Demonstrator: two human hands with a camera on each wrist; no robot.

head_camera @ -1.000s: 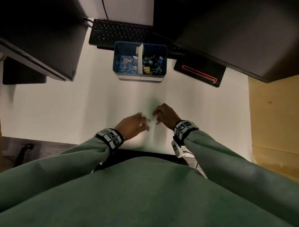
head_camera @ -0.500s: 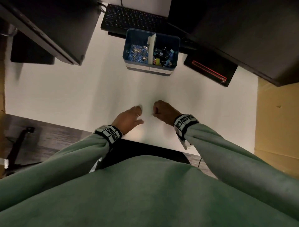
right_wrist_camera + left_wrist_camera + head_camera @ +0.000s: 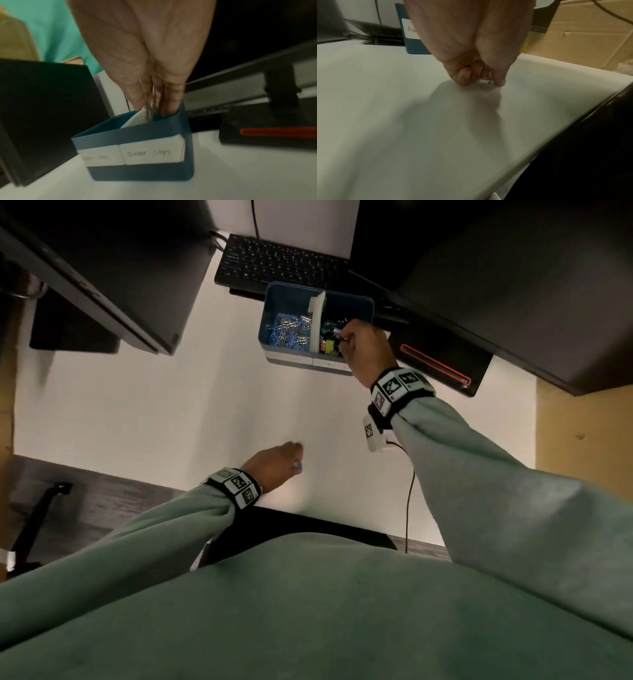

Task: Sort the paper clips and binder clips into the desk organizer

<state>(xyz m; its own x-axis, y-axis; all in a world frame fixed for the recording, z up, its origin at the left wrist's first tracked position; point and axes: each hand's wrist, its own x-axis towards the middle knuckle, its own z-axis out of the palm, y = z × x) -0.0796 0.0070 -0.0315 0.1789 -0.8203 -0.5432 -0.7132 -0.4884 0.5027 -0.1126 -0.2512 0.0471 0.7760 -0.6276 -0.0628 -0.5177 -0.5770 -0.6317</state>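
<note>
The blue desk organizer (image 3: 291,360) stands at the back of the white desk, split by a white divider (image 3: 317,313). Paper clips (image 3: 291,328) fill its left half and binder clips (image 3: 329,345) its right. My right hand (image 3: 364,345) reaches into the right half, labelled side (image 3: 150,152) facing me, pinching a binder clip (image 3: 343,338) whose silvery wire shows blurred between the fingers (image 3: 152,97). My left hand (image 3: 275,465) rests near the desk's front edge, fingers curled round a small clip (image 3: 490,82); only a teal bit and a metal tip show.
A black keyboard (image 3: 281,265) lies behind the organizer, with dark monitors (image 3: 120,268) overhanging both sides. A black device with a red stripe (image 3: 442,361) sits right of the organizer, a cardboard box (image 3: 582,440) beyond it. A thin cable (image 3: 409,501) hangs from my right wrist.
My right hand has left the front of the desk and travelled up into the organizer's right compartment. The left hand has stayed near the front edge.
</note>
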